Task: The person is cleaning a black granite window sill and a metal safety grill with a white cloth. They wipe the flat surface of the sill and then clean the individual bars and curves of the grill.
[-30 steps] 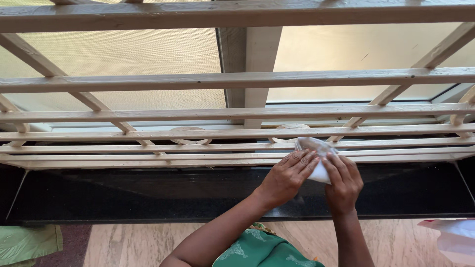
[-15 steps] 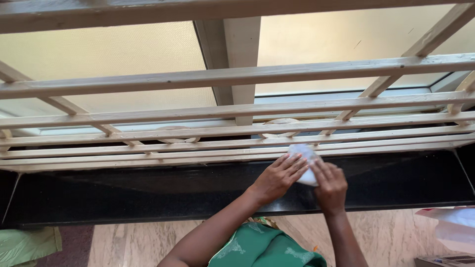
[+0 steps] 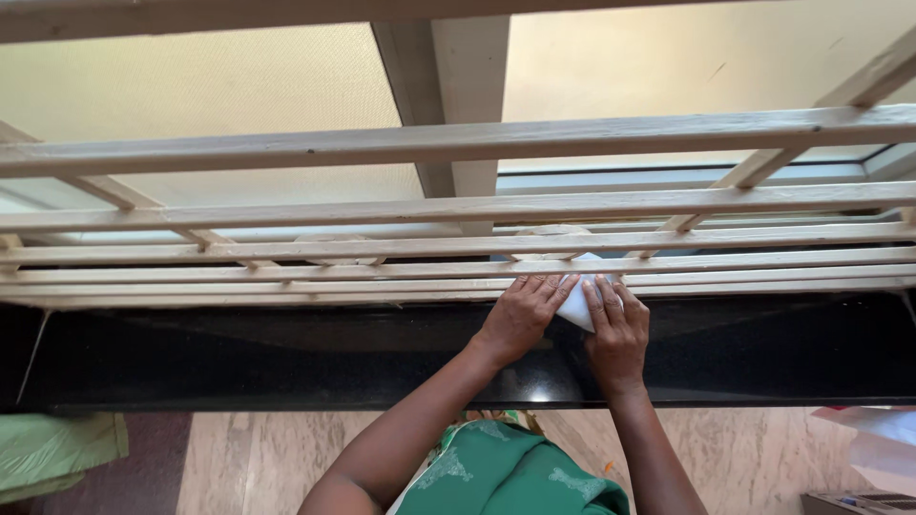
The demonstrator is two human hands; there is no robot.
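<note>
A small white cloth [image 3: 577,305] is pressed against the lowest cream bars of a window grille [image 3: 286,272]. My left hand [image 3: 520,319] lies on the cloth's left side with its fingertips on the bar. My right hand [image 3: 617,334] covers the cloth's right side, fingers pointing up toward the bars. Both hands hold the cloth between them, and most of it is hidden under the fingers. Below the hands runs a black polished sill [image 3: 239,358].
Frosted window panes [image 3: 219,86] sit behind the grille, split by a cream upright frame [image 3: 458,105]. A green cloth [image 3: 57,453] lies on the floor at the left. A white bag [image 3: 883,448] sits at the lower right on the marble floor [image 3: 258,458].
Both hands with the cloth have moved up from the sill edge onto the lowest grille bars. The view has tilted slightly.
</note>
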